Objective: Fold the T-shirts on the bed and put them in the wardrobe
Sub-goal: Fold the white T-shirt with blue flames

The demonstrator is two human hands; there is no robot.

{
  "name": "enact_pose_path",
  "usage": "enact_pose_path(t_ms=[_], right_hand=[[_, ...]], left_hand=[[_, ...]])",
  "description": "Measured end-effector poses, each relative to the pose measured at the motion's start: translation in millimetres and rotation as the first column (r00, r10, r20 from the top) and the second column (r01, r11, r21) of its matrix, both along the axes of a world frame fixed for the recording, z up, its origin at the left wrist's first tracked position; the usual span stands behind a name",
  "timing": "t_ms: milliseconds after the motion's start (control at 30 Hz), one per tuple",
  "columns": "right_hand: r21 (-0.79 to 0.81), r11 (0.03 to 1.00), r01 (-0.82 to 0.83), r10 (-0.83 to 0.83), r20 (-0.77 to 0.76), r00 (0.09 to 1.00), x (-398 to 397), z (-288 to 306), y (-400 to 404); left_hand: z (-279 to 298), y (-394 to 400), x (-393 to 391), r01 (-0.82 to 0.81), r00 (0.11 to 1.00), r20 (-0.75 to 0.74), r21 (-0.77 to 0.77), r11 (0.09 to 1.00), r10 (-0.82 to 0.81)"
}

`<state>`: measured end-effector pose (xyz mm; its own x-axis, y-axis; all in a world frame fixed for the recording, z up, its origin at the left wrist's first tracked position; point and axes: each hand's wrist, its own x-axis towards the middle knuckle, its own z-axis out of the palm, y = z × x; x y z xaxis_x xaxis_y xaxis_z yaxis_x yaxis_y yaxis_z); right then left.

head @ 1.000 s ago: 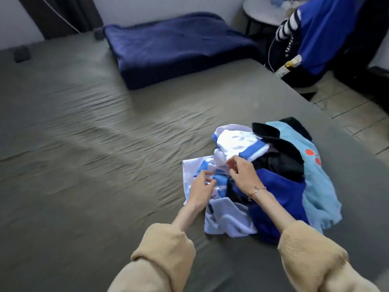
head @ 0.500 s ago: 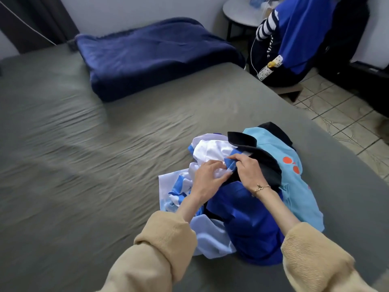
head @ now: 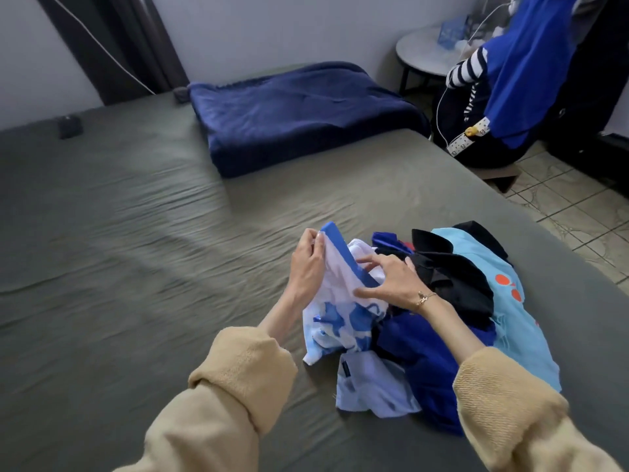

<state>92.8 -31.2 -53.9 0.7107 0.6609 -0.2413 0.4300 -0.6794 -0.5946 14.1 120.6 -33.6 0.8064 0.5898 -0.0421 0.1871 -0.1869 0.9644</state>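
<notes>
Compared with the frame half a second earlier, the left hand (head: 308, 267) has risen from the pile and now lifts the white-and-blue T-shirt (head: 340, 301) by its blue-trimmed edge, its fingers (head: 318, 245) pinched closed on the fabric. Head view: the right hand (head: 394, 279), wearing a bracelet (head: 423, 298), has its fingers spread open and lying against the same shirt beside the blue trim, gripping nothing. The shirt's lower part still rests on the pile of T-shirts (head: 442, 318), which lies on the grey-green bed (head: 136, 250) near its right edge and includes a black garment (head: 456, 277), a light-blue one with orange dots (head: 510, 301) and a dark-blue one (head: 422, 352). A folded navy blanket (head: 299, 114) lies farther up the bed. Tan sleeves (head: 245, 369) cover both forearms.
</notes>
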Motion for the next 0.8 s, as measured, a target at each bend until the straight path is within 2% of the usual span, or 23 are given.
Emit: enact_pose_path(t_ms=[100,200,333,433,500,533,567,600,633,700,800], right_hand=[[-0.045,0.990,-0.131,0.131,-0.004,0.991,-22.2,13.5,28.1],[0.090,0.992,-0.086,0.088,-0.015,0.996,-49.8,27.4,56.1],[0.317,0.946,0.073,0.001,-0.228,0.974,-87.1,53.9,90.0],[0.360,0.932,0.025,0.118,-0.368,0.922,-110.9,69.0,111.4],[0.278,0.950,-0.142,0.223,-0.287,0.931,-128.2,69.2,124.7],[0.184,0.955,-0.231,0.262,-0.168,0.950,-134.5,63.9,129.2],[0.121,0.952,-0.281,0.290,-0.064,0.955,-139.8,57.3,135.1],[0.129,0.950,-0.283,0.289,-0.024,0.957,-146.3,51.6,142.6],[0.191,0.951,-0.243,0.254,-0.039,0.966,-154.3,48.7,150.3],[0.384,0.921,-0.063,0.157,-0.219,0.963,-172.4,51.5,167.7],[0.527,0.836,0.153,0.116,-0.442,0.889,-191.9,58.5,197.4]], left_hand=[[26.0,26.0,-21.2,-0.059,0.996,0.062,-0.039,0.998,0.061],[45.4,52.4,-44.7,-0.130,0.986,0.089,-0.124,0.984,0.142],[64.9,91.2,-82.0,-0.230,0.957,0.087,-0.349,0.908,0.276],[78.4,122.1,-110.2,-0.297,0.902,0.149,-0.466,0.833,0.405],[86.8,146.4,-133.7,-0.331,0.861,0.182,-0.509,0.795,0.475],[90.6,156.3,-144.5,-0.348,0.841,0.190,-0.527,0.775,0.506],[94.1,166.1,-155.2,-0.365,0.817,0.200,-0.547,0.753,0.541],[97.2,174.8,-166.2,-0.376,0.785,0.217,-0.577,0.725,0.580],[99.5,183.5,-177.0,-0.380,0.752,0.239,-0.605,0.700,0.614],[102.5,199.3,-198.9,-0.401,0.705,0.249,-0.632,0.663,0.664],[100.5,221.0,-231.2,-0.473,0.650,0.210,-0.640,0.605,0.730]])
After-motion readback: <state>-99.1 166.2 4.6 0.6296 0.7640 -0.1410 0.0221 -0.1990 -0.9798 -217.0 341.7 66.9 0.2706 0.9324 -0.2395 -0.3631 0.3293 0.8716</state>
